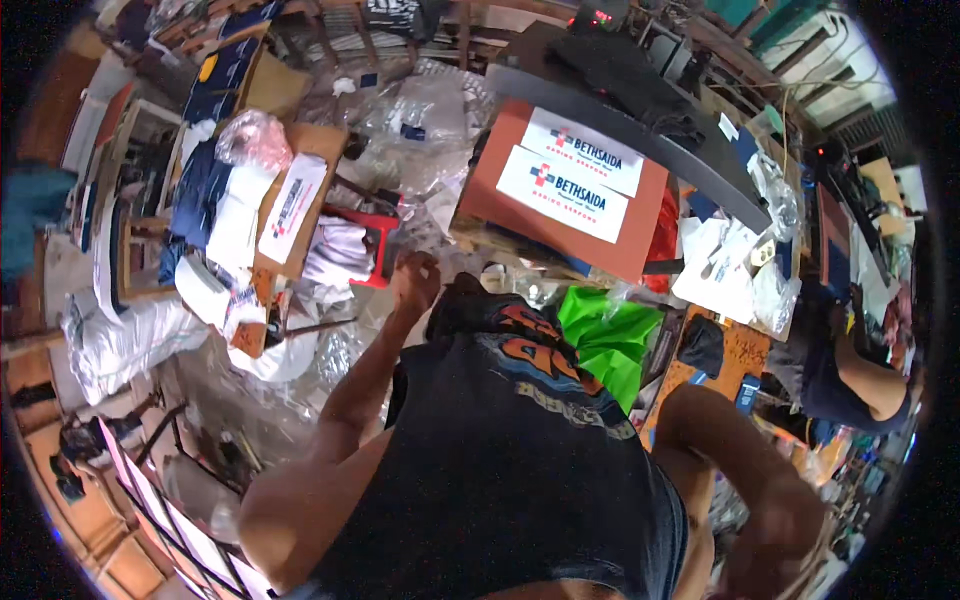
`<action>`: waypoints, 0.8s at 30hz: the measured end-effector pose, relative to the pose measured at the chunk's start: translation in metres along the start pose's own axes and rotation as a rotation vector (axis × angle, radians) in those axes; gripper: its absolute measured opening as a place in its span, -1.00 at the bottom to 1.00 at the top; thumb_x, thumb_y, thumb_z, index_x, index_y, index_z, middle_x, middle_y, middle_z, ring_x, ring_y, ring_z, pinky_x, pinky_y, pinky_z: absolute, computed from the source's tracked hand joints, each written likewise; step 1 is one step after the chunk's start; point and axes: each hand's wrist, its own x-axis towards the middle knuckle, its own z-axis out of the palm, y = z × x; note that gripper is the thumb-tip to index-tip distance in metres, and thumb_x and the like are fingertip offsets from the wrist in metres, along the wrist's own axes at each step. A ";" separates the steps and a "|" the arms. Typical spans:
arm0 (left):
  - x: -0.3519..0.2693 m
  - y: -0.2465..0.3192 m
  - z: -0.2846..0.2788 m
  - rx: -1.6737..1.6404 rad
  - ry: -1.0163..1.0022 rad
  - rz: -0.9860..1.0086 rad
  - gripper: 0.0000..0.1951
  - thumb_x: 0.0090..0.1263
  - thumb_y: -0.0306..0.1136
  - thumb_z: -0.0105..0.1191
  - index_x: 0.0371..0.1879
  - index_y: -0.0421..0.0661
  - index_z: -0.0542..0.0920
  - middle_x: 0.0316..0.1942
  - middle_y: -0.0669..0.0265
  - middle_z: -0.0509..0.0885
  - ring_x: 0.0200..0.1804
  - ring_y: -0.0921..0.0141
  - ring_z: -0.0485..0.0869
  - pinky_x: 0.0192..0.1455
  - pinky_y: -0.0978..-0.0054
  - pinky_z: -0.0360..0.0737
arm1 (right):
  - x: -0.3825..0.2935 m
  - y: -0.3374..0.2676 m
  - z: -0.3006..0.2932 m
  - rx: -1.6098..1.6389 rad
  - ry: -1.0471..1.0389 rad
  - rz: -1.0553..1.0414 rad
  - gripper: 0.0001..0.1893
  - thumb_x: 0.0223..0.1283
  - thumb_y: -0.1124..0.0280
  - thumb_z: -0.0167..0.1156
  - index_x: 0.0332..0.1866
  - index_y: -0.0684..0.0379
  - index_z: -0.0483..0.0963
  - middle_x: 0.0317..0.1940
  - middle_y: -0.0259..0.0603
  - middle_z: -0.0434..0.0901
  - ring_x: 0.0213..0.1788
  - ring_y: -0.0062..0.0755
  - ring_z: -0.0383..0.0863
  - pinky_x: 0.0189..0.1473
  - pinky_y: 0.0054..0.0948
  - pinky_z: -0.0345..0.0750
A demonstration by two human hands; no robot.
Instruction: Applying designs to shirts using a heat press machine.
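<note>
My left hand [417,279] hangs in front of me with its fingers curled. It is close to a red plastic stool [382,251] with white cloth [339,251] beside it. Nothing shows in the hand, but its inner side is hidden. My right arm bends back at the elbow, and my right hand is out of view. Ahead stands a table with a reddish-brown board [480,196] on it. Two white printed sheets [561,196] lie overlapping on that board, bearing writing and a red and blue cross.
At left, a brown board [319,142] carries another printed white piece [294,208] and a clear plastic bag [255,142]. Bright green material [611,334] lies right of my shirt. An orange worktop [739,349] holds black cloth [701,345]. Another person [855,375] is at far right. Plastic sheeting [420,105] covers floor ahead.
</note>
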 end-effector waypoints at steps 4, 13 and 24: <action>-0.071 -0.032 0.015 -0.016 0.035 -0.126 -0.91 0.18 -0.44 0.18 -0.38 -0.10 0.72 -0.34 0.10 0.76 -0.26 0.01 0.73 -0.14 0.09 0.66 | 0.034 -0.013 0.030 -0.264 -0.067 -0.131 -0.73 0.41 0.30 0.17 -0.45 0.01 0.34 -0.64 -0.50 0.46 -0.59 -0.71 0.45 -0.45 -0.57 0.43; -0.275 -0.047 -0.003 0.195 -0.159 -0.715 -0.80 0.28 -0.31 0.06 -0.41 -0.07 0.76 -0.34 -0.01 0.77 -0.15 -0.13 0.75 -0.06 -0.06 0.68 | 0.020 -0.036 0.061 -0.049 0.127 -0.255 -0.72 0.22 0.54 0.33 -0.48 0.09 0.34 -0.70 -0.56 0.40 -0.62 -0.78 0.47 -0.51 -0.69 0.42; -0.529 -0.101 0.005 -0.009 0.302 -1.233 -0.71 0.34 -0.23 0.00 -0.25 -0.07 0.78 -0.13 -0.14 0.77 0.05 -0.14 0.73 0.17 -0.02 0.66 | 0.033 -0.037 0.108 0.448 0.107 -0.262 -0.73 0.16 0.66 0.28 -0.52 0.11 0.37 -0.61 -0.45 0.53 -0.61 -0.64 0.55 -0.53 -0.63 0.50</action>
